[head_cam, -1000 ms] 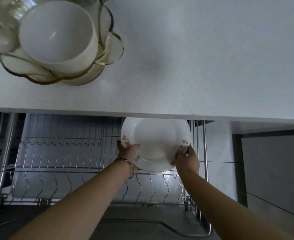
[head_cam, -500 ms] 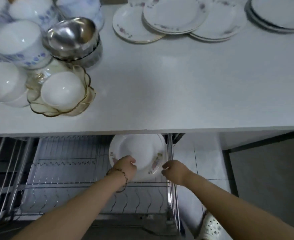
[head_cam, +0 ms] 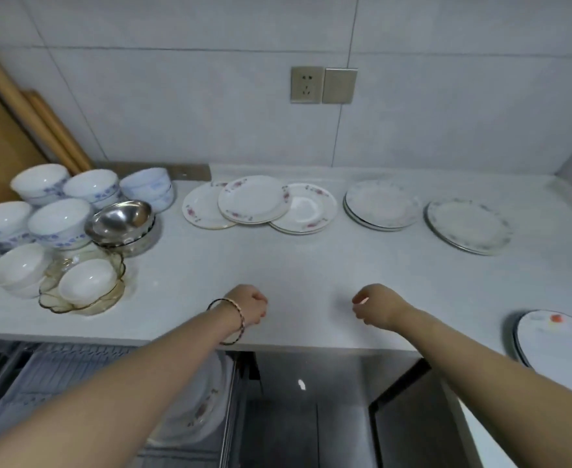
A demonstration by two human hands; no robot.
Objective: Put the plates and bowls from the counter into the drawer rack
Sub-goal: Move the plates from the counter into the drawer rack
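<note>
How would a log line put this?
left hand: curled, empty | right hand: curled, empty | plate: in drawer rack | counter: plates, bowls waiting

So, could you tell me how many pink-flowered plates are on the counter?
3 visible at the back of the counter: the left plate, the middle plate lying over both neighbours, and the right plate. Others may be stacked underneath.

The white counter (head_cam: 311,265) in front of me carries it all. At my far left stand crowded blue-patterned bowls (head_cam: 58,221), with a steel bowl (head_cam: 119,219) touching them. Nearer me is a glass dish (head_cam: 55,307) holding a white bowl (head_cam: 87,282). Along the back lie three overlapping flowered plates (head_cam: 254,199), then a plate stack (head_cam: 382,204) and, apart to its right, another stack (head_cam: 468,226). A dark-rimmed plate (head_cam: 561,339) sits at the near right edge.
</note>
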